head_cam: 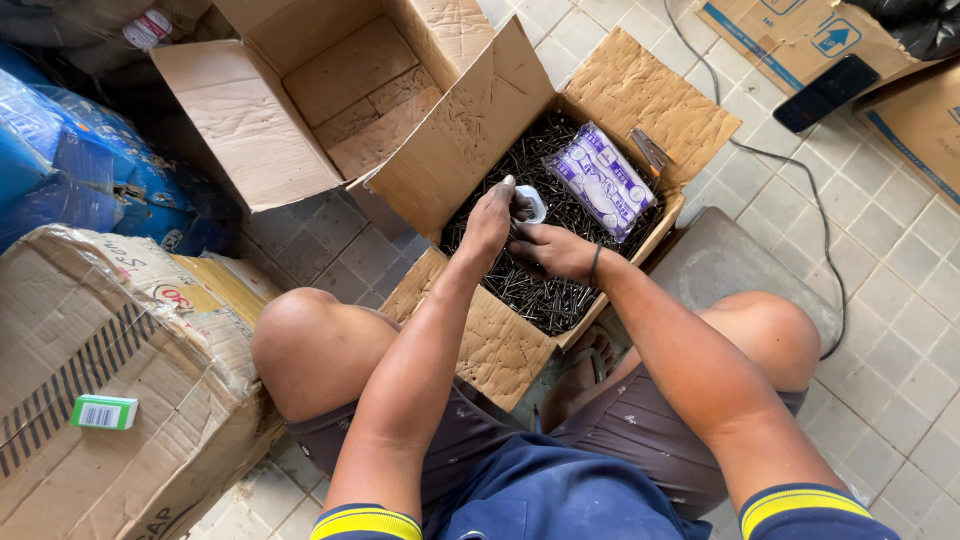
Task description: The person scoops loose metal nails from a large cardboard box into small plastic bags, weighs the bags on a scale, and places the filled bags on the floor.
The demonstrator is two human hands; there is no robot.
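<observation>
At the far left a small green and white carton (104, 411) is lying on a plastic-wrapped cardboard parcel (120, 340), with blue sacks (80, 170) piled behind it. Next over, an empty cardboard box (330, 90) is standing open, its flaps spread wide. The person is squatting on the tiled floor (890, 290) in front of a second open box (500, 340), which is holding a deep heap of dark nails (540, 295). The left hand (490, 215) is reaching down into that heap, its fingers closing around a pinch of nails and pressing against a small white bag (532, 203) that sits just above the pile; whether the bag is already filled is too small to tell. The right hand (552, 250) is resting palm-down on the nails just beside it, fingers spread loosely and gripping nothing clearly. Further right, one filled purple and white packet (603, 180) is lying on top of the nails, so at least one packet looks finished, while most of the nails are sitting loose in the box. At the far right a dark phone (826, 92) is lying on another flattened carton (800, 35), with a cable (815, 200) trailing across the tiles.
</observation>
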